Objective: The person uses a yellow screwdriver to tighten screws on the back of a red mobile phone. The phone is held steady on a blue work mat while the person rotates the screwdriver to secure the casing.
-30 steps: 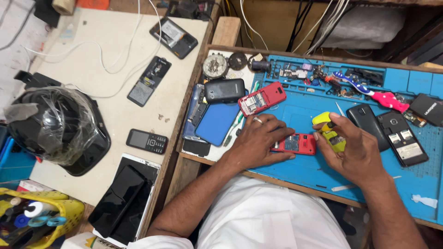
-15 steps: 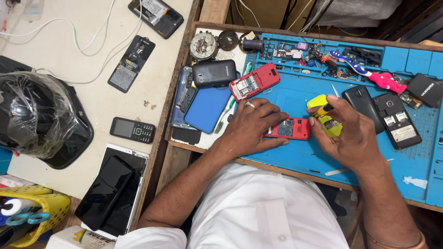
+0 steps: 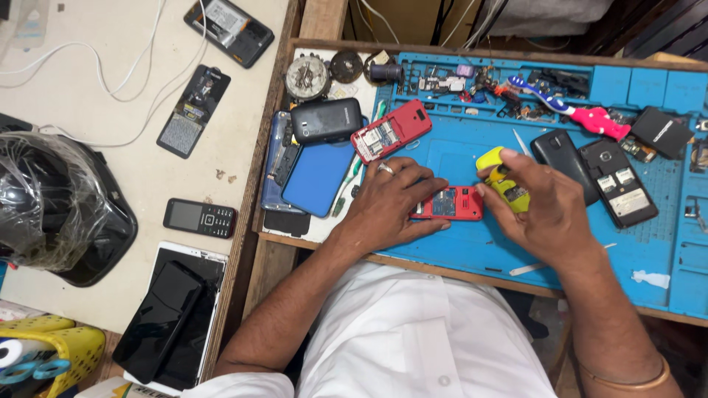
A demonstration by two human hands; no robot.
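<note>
Small red phone (image 3: 448, 203) with its back off is lying flat on the blue mat (image 3: 457, 250) at the front of the bench. Left hand (image 3: 391, 203) is pressed on top of it, grip flattened over the phone's left end, pinning it down. Right hand (image 3: 549, 206) has its grip pinched around a yellow tool (image 3: 500, 177), whose lower end sits right at the phone's right end. Just above the left grip there's another opened red phone (image 3: 391, 131). Past the right grip are two black phones (image 3: 601, 177), backs off, and further up a pink toothbrush (image 3: 571, 110).
</note>
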